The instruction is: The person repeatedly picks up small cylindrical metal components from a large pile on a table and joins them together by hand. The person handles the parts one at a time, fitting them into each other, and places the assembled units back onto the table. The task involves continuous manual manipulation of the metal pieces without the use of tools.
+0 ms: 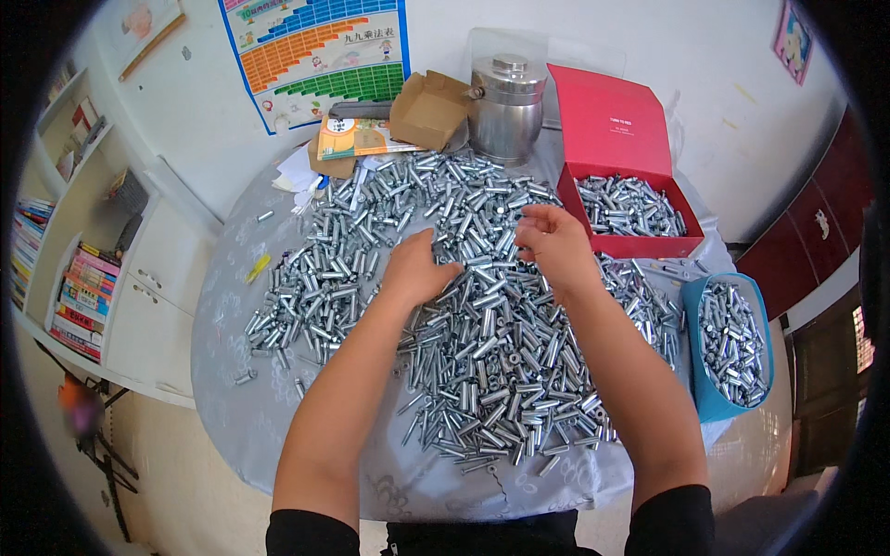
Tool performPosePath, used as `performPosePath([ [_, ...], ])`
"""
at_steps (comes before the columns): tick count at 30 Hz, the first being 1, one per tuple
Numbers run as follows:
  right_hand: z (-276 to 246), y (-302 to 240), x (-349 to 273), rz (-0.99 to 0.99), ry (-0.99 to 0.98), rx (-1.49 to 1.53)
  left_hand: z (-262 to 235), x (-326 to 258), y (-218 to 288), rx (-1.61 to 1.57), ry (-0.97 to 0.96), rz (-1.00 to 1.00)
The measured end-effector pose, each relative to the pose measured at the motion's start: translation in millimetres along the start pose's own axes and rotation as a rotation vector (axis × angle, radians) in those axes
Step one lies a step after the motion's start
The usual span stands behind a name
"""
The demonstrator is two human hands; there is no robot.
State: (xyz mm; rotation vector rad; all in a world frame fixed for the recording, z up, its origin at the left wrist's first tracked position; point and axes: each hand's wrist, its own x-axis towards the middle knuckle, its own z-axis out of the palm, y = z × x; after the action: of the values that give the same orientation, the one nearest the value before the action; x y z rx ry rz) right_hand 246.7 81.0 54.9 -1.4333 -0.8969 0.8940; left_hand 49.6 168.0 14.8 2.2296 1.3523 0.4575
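Your left hand (414, 269) lies knuckles-up on the heap of small metal sleeves (482, 371) that covers most of the table (222, 389). Its fingers curl down into the pieces, so you cannot tell what that grip has closed on, if anything. Your right hand (553, 248) hovers just above the heap, a little farther from you, fingers bent and pinched together toward the left hand; whether a sleeve sits between the fingertips is too small to make out.

The sleeves are short silvery cylinders, and they share no heading: their long axes run every way, some toward you, some across, many slanted, all lying flat in a loose pile from the table's near edge to its far side.

More of the same pieces fill the open red box (640, 243) just right of your right hand, and the blue bin (697, 371) at the table's right edge. A steel pot (505, 111) and a brown cardboard box (428, 109) stand at the far side.
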Motion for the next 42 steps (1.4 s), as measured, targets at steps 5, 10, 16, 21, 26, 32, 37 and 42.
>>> performPosePath([
  [5,-7.8,36.1,38.8,-0.291,-0.058,-0.818,6.6,18.6,-8.1,0.052,0.022,0.033],
  [10,-6.0,31.5,52.0,-0.302,-0.104,-1.156,1.0,28.5,2.1,0.112,-0.073,-0.030],
  [16,6.2,29.6,69.3,-0.249,-0.336,-1.289,-0.1,35.1,13.7,0.228,-0.107,-0.098],
  [21,2.7,33.8,81.1,-0.291,-0.401,-1.319,4.1,42.3,10.5,0.152,-0.122,-0.055],
  [26,7.9,29.6,79.6,-0.300,-0.384,-1.309,7.2,43.6,4.4,0.098,-0.078,-0.008],
  [32,9.7,25.8,84.1,-0.272,-0.404,-1.321,8.5,47.2,5.0,0.177,-0.102,0.023],
  [37,11.1,29.1,87.9,-0.235,-0.378,-1.322,5.7,44.3,14.3,0.166,-0.114,-0.018],
  [42,22.0,16.8,84.7,-0.196,-0.417,-1.363,13.8,46.4,8.4,0.200,-0.067,0.029],
])
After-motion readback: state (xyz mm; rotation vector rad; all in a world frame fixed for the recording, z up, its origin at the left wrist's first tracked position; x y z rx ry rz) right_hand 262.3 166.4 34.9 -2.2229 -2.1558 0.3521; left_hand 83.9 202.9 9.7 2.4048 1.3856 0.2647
